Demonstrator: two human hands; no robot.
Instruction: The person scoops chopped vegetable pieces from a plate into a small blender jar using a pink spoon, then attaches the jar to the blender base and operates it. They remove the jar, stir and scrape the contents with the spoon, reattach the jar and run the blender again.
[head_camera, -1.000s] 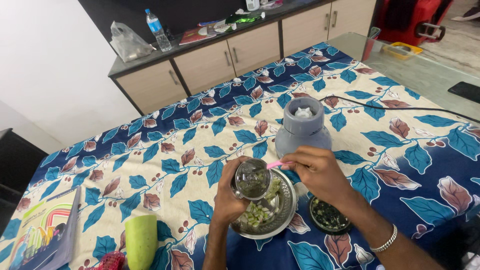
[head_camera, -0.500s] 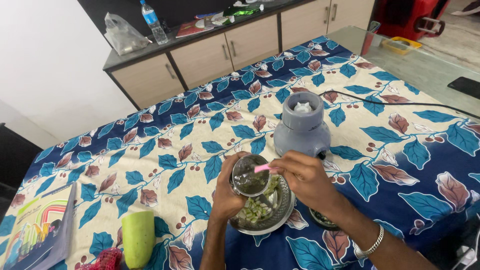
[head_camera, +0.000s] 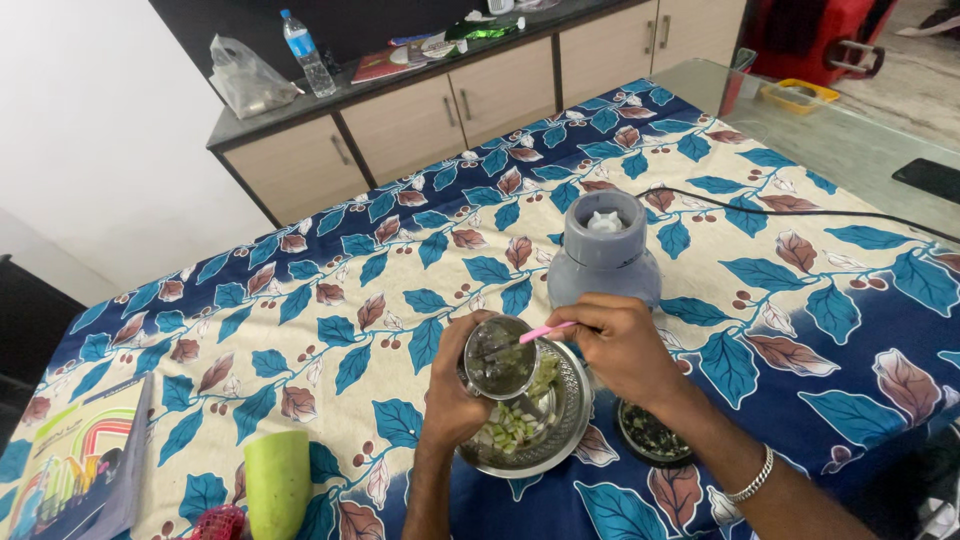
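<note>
Steel bowl (head_camera: 570, 425) of green bits sits under both hands. Above it the left hand (head_camera: 452, 395) wraps tight round a small jar (head_camera: 498, 358). It looks hard, smooth and maybe slippery, so holding its sides seems best. Right hand (head_camera: 622, 345) pinches a light pink spoon (head_camera: 545, 331), tip inside the jar. Beyond the fingers stands a grey grinder base (head_camera: 604, 252); a colourful book (head_camera: 75, 465) lies far left.

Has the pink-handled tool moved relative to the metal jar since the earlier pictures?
Yes, slightly. The pink-handled tool in the right hand now reaches deeper into the metal jar, its handle tilting more toward the grey blender base, which stays fixed.
</note>
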